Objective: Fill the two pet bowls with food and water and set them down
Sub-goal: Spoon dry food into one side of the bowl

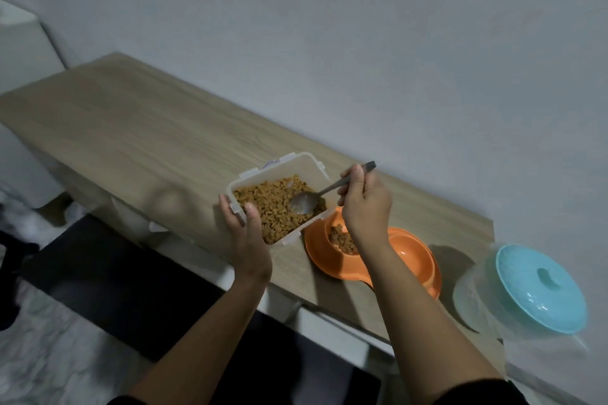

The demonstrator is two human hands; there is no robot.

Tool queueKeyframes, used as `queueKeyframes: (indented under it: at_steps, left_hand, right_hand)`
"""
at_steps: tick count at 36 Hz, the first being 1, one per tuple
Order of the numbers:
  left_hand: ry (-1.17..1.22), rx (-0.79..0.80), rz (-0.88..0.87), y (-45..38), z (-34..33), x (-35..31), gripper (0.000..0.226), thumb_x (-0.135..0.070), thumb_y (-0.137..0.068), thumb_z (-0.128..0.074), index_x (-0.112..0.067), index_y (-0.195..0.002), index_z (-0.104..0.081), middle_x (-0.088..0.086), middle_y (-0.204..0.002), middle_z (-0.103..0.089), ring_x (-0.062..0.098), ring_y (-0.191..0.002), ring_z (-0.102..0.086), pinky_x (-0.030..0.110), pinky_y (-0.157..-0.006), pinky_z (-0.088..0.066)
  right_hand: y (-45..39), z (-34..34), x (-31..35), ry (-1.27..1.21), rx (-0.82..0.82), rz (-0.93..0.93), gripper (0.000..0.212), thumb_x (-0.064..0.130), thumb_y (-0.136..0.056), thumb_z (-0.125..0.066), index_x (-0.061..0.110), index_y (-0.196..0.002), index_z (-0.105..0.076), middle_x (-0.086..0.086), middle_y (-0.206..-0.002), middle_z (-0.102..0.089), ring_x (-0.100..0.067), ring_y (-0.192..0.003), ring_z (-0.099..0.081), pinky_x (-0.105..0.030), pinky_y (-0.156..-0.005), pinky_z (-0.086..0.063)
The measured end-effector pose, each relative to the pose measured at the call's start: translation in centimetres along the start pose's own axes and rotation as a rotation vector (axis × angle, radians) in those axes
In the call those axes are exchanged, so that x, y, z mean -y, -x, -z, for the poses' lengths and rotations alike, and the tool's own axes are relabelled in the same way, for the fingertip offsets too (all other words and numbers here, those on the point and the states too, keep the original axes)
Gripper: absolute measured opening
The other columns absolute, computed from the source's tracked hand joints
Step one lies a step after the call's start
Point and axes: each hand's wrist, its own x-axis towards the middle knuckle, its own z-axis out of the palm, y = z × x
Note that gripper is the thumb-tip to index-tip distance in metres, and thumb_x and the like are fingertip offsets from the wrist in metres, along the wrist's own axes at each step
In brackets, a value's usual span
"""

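Scooping at the bench (138, 128): right hand (365, 204) in a closed grip on a grey spoon (312, 199), its scoop end lying on the brown kibble (276, 207) inside a clear plastic tub (289, 171). Left hand (245, 233) clamps the tub's near corner, thumb over the rim. Tub sits tilted, its right edge over the orange double bowl (408, 260). Bowl rests flat on the bench, just right of the tub; its left hollow holds some kibble, partly hidden by the right wrist; the other hollow looks dry. Further right, at the bench end, a clear jug with a pale blue lid (539, 286), apart from the bowl. Grey wall behind; floor below blurred.
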Motion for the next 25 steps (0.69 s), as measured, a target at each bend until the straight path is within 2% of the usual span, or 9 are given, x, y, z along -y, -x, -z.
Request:
queueKeyframes:
  at_steps: [3, 6, 9, 11, 13, 15, 18, 22, 25]
  left_hand:
    - [-0.004, 0.038, -0.021, 0.3, 0.4, -0.6, 0.069, -0.051, -0.091, -0.033, -0.038, -0.152, -0.003, 0.01, -0.155, -0.028, 0.026, -0.13, -0.047, 0.048, -0.106, -0.044]
    - [0.009, 0.055, -0.032, 0.6, 0.6, -0.8, 0.06, -0.043, -0.101, -0.032, -0.038, -0.152, -0.002, 0.01, -0.155, -0.027, 0.025, -0.129, -0.046, 0.045, -0.106, -0.044]
    - [0.04, 0.066, -0.032, 0.6, 1.0, -0.7, 0.06, -0.042, -0.101, -0.033, -0.037, -0.152, -0.002, 0.01, -0.155, -0.025, 0.024, -0.129, -0.045, 0.047, -0.106, -0.044]
    - [0.033, 0.066, -0.037, 0.4, 1.3, -0.7, 0.069, -0.051, -0.092, -0.035, -0.039, -0.152, -0.003, 0.009, -0.157, -0.022, 0.026, -0.133, -0.043, 0.049, -0.106, -0.044]
    - [0.02, 0.075, -0.03, 0.3, 1.4, -0.5, 0.073, -0.054, -0.087, -0.035, -0.04, -0.152, -0.004, 0.008, -0.156, -0.024, 0.026, -0.133, -0.044, 0.05, -0.105, -0.045]
    - [0.023, 0.082, -0.021, 0.3, 1.3, -0.4, 0.074, -0.055, -0.086, -0.036, -0.04, -0.152, -0.005, 0.009, -0.154, -0.028, 0.025, -0.131, -0.045, 0.05, -0.105, -0.045]
    - [0.014, 0.071, -0.007, 0.1, 1.1, -0.3, 0.075, -0.058, -0.086, -0.038, -0.04, -0.152, -0.007, 0.007, -0.151, -0.034, 0.023, -0.13, -0.047, 0.047, -0.106, -0.044]
    - [0.057, 0.082, 0.006, 0.0, 0.6, -0.5, 0.057, -0.035, -0.103, -0.033, -0.034, -0.153, -0.006, 0.008, -0.152, -0.034, 0.022, -0.13, -0.048, 0.04, -0.105, -0.045]
    - [0.079, 0.09, 0.006, -0.1, 0.5, -0.5, 0.056, -0.031, -0.105, -0.031, -0.032, -0.154, -0.005, 0.005, -0.151, -0.033, 0.019, -0.128, -0.047, 0.03, -0.098, -0.046]
  right_hand:
    - [0.2, -0.9, -0.1, -0.019, 0.016, -0.129, 0.038, 0.055, -0.088, -0.03, 0.031, -0.072, -0.055, -0.005, -0.067, -0.065, -0.032, -0.07, -0.065, -0.054, -0.07, -0.052]
    - [0.2, -1.5, -0.9, -0.032, 0.037, -0.237, 0.048, 0.065, -0.077, -0.025, 0.028, -0.069, -0.056, -0.013, -0.073, -0.068, -0.038, -0.075, -0.065, -0.057, -0.074, -0.051]
    - [0.5, -1.4, -0.3, -0.051, 0.062, -0.335, 0.05, 0.053, -0.088, -0.033, 0.015, -0.075, -0.063, -0.013, -0.069, -0.067, -0.034, -0.067, -0.065, -0.056, -0.072, -0.053]
    - [0.6, -1.3, 0.0, -0.072, 0.079, -0.368, 0.046, 0.036, -0.099, -0.036, 0.002, -0.083, -0.064, -0.011, -0.063, -0.064, -0.025, -0.056, -0.063, -0.046, -0.065, -0.056]
    - [0.8, -1.2, 0.1, -0.123, 0.1, -0.425, 0.043, 0.028, -0.102, -0.036, -0.004, -0.088, -0.062, -0.008, -0.059, -0.061, -0.017, -0.047, -0.057, -0.033, -0.05, -0.052]
    - [1.1, -1.4, 0.3, -0.176, 0.121, -0.457, 0.04, 0.026, -0.102, -0.036, -0.004, -0.091, -0.06, -0.007, -0.06, -0.061, -0.015, -0.044, -0.055, -0.027, -0.042, -0.046]
    - [1.2, -1.5, 0.5, -0.184, 0.132, -0.448, 0.038, 0.027, -0.102, -0.036, 0.001, -0.085, -0.06, -0.006, -0.061, -0.063, -0.016, -0.047, -0.056, -0.029, -0.046, -0.045]
    - [1.0, -1.0, 0.6, -0.227, 0.084, -0.465, 0.036, 0.025, -0.102, -0.036, 0.002, -0.085, -0.059, -0.008, -0.061, -0.061, -0.015, -0.044, -0.054, -0.027, -0.04, -0.047]
    - [0.7, -0.6, 0.4, -0.259, 0.024, -0.502, 0.036, 0.026, -0.102, -0.036, 0.004, -0.083, -0.057, -0.009, -0.06, -0.06, -0.018, -0.046, -0.053, -0.031, -0.044, -0.046]
